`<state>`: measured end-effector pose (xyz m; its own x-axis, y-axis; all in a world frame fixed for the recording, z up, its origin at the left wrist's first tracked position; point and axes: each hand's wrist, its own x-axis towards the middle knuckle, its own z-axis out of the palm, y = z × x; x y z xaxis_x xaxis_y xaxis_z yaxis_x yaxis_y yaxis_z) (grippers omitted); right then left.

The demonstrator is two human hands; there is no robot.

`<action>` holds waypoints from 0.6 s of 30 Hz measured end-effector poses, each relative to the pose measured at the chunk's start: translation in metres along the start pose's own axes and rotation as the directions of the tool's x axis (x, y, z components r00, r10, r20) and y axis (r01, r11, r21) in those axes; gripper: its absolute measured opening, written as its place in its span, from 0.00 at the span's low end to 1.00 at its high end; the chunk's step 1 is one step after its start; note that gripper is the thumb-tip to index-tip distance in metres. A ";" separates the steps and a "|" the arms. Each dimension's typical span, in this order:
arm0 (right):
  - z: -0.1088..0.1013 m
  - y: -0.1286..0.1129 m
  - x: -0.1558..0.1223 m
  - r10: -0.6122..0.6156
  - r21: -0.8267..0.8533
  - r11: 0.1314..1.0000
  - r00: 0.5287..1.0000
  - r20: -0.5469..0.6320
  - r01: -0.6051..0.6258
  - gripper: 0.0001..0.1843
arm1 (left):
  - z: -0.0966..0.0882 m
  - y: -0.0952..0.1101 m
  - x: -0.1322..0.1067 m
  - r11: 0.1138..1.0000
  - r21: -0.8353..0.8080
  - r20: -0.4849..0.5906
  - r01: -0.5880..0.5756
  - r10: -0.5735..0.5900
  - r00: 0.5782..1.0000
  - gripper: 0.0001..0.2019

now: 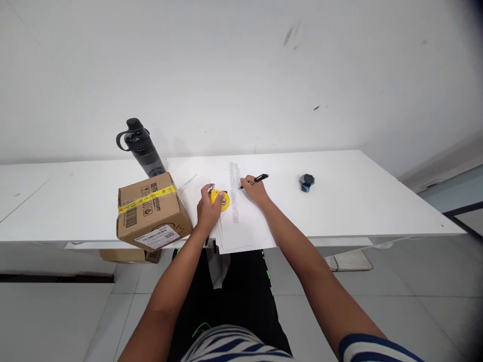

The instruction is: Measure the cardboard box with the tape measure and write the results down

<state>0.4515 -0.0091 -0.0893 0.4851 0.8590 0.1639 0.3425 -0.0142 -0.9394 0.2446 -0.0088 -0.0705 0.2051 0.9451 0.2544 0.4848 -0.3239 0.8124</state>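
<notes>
My left hand [209,207] grips a yellow tape measure [221,199] pressed down on a white sheet of paper [245,229] at the table's near edge. A pale strip with printed marks [235,193] runs away from me across the sheet, just right of the tape measure. My right hand [254,190] holds a black pen [258,179] with its tip down beside the strip's far end. The sheet hangs slightly over the table's edge.
A taped cardboard box [153,211] sits left of my left hand, overhanging the white table [358,201]. A dark water bottle [142,147] stands behind it. A small blue watch-like gadget [307,182] lies to the right. Another box [130,256] sits under the table.
</notes>
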 end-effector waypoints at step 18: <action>0.000 0.001 -0.003 -0.006 -0.008 1.000 1.000 -0.024 0.005 0.21 | -0.001 0.002 -0.001 0.999 -0.011 0.032 -0.050 0.050 0.998 0.23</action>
<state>0.4509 -0.0117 -0.0909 0.5020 0.8467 0.1763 0.3518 -0.0137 -0.9360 0.2445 -0.0099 -0.0687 0.2562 0.9257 0.2784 0.4646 -0.3704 0.8043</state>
